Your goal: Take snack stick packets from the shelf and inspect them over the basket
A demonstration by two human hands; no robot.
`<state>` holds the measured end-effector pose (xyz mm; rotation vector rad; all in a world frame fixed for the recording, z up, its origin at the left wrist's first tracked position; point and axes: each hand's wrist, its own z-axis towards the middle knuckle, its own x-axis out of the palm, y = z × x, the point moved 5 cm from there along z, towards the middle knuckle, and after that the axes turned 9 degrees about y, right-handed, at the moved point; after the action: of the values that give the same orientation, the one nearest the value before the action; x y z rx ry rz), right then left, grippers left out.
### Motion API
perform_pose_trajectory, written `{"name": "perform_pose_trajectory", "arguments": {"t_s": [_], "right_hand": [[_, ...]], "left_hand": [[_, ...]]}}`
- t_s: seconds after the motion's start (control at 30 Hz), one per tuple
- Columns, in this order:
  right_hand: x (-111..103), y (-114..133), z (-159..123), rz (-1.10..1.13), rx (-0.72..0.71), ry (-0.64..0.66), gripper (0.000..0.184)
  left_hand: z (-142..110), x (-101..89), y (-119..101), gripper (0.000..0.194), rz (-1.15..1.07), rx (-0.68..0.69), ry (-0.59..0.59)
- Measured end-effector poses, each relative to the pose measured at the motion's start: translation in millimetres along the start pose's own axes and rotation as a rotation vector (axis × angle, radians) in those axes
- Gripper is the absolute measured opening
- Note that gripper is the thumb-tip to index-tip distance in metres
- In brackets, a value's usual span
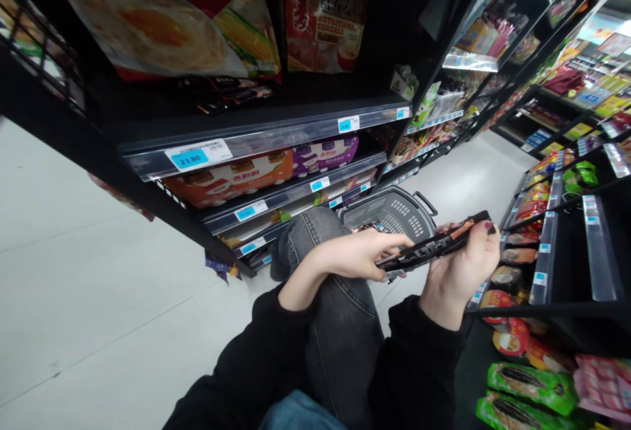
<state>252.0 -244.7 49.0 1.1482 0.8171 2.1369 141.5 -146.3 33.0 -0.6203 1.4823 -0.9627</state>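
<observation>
Both of my hands hold one long flat black packet (pixel 434 246) with orange and white print, tilted up to the right. My left hand (pixel 359 254) grips its lower left end, fingers closed over it. My right hand (pixel 466 265) holds its upper right end, thumb on top. The packet hovers above my raised knee in dark jeans (pixel 340 298) and in front of a grey plastic shopping basket (pixel 394 210) that stands on the floor with a few packets inside.
Black shop shelves run on the left, with large cereal bags (pixel 162 16) up top and boxed goods (pixel 231 180) below price labels. More shelves with snack packets (pixel 532 387) stand on the right. A pale tiled aisle floor (pixel 98 285) lies between.
</observation>
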Motion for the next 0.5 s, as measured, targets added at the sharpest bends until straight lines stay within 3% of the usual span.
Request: {"name": "perform_pose_trajectory", "arguments": {"t_s": [0.1,0.17,0.23,0.27,0.37,0.5], "right_hand": [[4.7,1.7,-1.1,0.07,0.05,0.031,0.035],[6.6,2.2,-0.4,0.142,0.114,0.098,0.046],[8.1,3.3,0.7,0.234,0.167,0.204,0.053],[8.5,4.4,1.2,0.286,0.176,0.254,0.054],[7.7,8.1,3.4,0.416,0.159,0.343,0.051],[4.2,2.7,6.4,0.389,0.224,0.306,0.049]], "left_hand": [[-1.8,5.3,2.1,0.059,-0.175,0.032,0.141],[-0.5,16.8,3.4,0.061,-0.381,0.068,0.343],[2.2,28.3,6.5,0.053,-0.536,0.068,0.517],[4.8,31.3,8.9,0.044,-0.574,0.063,0.538],[14.1,30.3,16.0,0.03,-0.568,0.056,0.405],[16.3,22.2,14.3,0.032,-0.571,0.036,0.22]]}}
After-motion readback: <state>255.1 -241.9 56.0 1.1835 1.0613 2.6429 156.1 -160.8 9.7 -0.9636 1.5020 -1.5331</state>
